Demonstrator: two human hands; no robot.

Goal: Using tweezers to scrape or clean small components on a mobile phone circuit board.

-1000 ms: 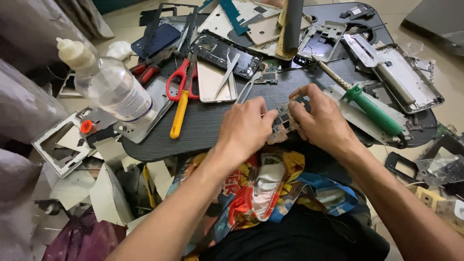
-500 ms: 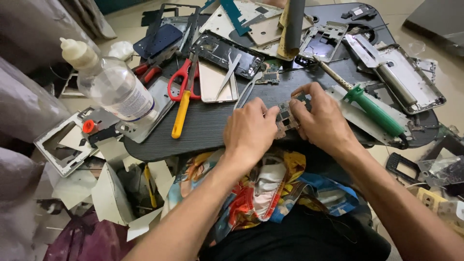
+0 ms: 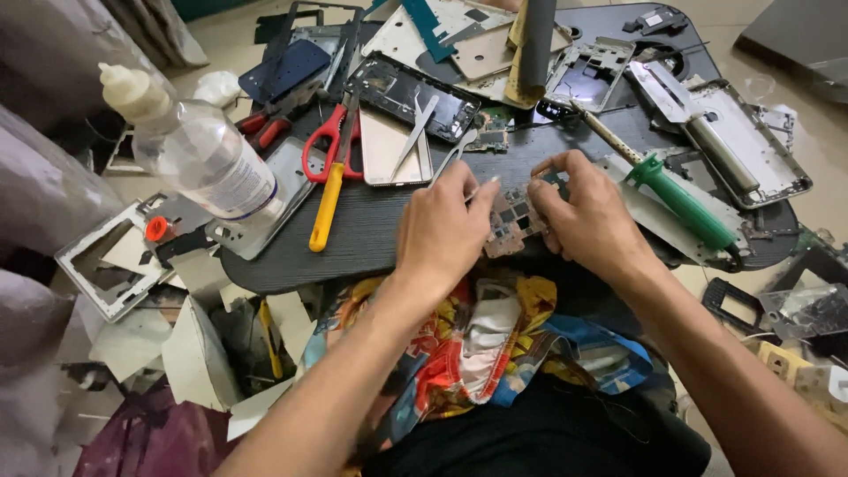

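Both hands meet over a small circuit board (image 3: pixel 511 223) at the near edge of the dark bench (image 3: pixel 371 231). The left hand (image 3: pixel 442 231) pinches the board's left end and the right hand (image 3: pixel 590 216) its right end, fingers closed on it. Its long axis runs near-left to far-right between them. A green screwdriver (image 3: pixel 682 201) lies just right of the right hand; red scissors (image 3: pixel 325 146) and a clear bottle (image 3: pixel 199 155) lie to the left.

Dark round table (image 3: pixel 371 231) under scissors (image 3: pixel 329 146), bottle (image 3: pixel 199 159), screwdriver (image 3: pixel 680 196), phone frames (image 3: pixel 408 93).
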